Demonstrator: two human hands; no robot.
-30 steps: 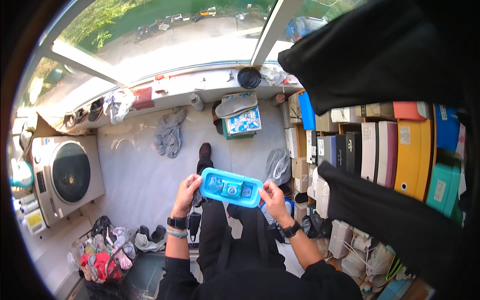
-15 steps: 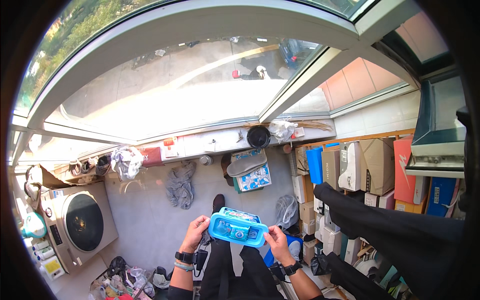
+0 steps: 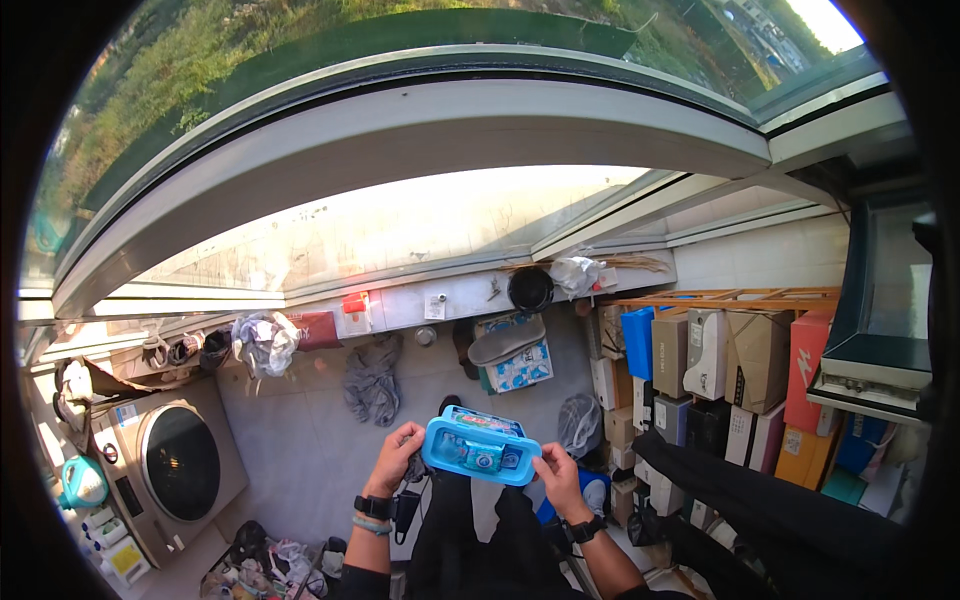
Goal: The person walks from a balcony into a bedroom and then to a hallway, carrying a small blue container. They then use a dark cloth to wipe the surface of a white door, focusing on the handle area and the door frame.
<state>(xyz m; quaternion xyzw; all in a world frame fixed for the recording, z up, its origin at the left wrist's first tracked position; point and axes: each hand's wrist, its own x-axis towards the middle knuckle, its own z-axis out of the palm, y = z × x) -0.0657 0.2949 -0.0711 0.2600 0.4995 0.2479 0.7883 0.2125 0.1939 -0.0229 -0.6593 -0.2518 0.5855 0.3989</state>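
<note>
Since a second ago, the light-blue rectangular plastic container (image 3: 433, 446) has tipped, baring its printed far side. Left hand (image 3: 396, 456) and right hand (image 3: 562, 480) pinch its ends between them; even grips should steady the small teal, shiny packet (image 3: 486, 457) inside.

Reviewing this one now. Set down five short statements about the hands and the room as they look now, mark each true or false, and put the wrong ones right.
1. The left hand grips one end of the blue tub. True.
2. The right hand hangs free of the tub. False: it holds the tub's right end.
3. A black bowl sits on the sill. True.
4. The grey cloth is draped over the washer. False: it lies on the floor.
5. The washer is on the left side of the picture. True.
</note>
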